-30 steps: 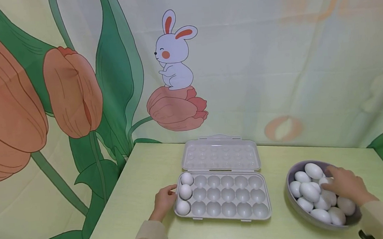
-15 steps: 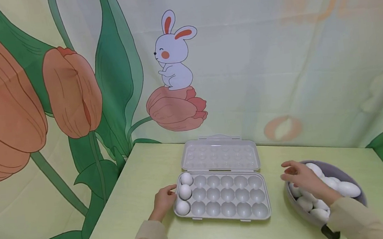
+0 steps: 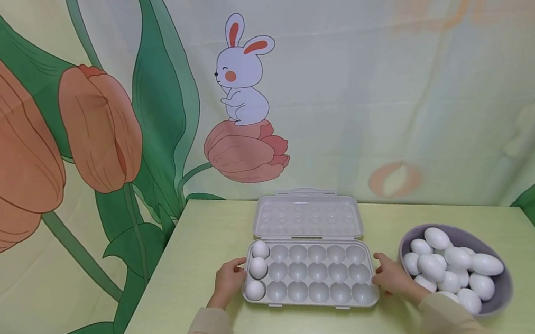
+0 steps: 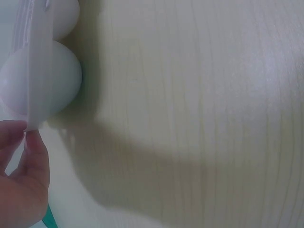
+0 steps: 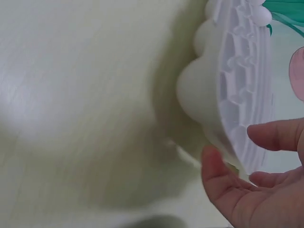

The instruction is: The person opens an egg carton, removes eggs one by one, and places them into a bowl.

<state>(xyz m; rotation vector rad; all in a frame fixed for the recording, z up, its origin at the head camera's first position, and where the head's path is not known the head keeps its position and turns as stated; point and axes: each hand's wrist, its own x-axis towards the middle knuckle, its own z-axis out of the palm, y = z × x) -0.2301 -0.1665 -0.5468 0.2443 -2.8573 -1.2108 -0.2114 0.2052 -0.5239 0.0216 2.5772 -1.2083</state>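
A grey plastic egg carton (image 3: 319, 290) lies open on the table, its lid (image 3: 307, 217) folded back toward the wall. White eggs (image 3: 258, 268) fill its leftmost column; the other cups are bare. My left hand (image 3: 230, 282) pinches the carton's left rim between thumb and finger, as the left wrist view shows close up with an egg cup (image 4: 61, 78) beside the fingers. At the opposite end, my right hand (image 3: 393, 275) has its thumb and fingers spread around the right rim. In the right wrist view the carton's edge (image 5: 240, 102) stands between thumb and fingers (image 5: 216, 175).
To the right of the carton, a grey-purple bowl (image 3: 502, 295) holds a heap of white eggs (image 3: 449, 282). My right forearm passes in front of its left side. A printed cloth (image 3: 319, 104) with tulips and a rabbit hangs behind the table (image 3: 206, 230).
My right hand has left the bowl of eggs and moved left to the carton's right edge. My left hand stays on the left rim. The eggs in the carton have not changed.
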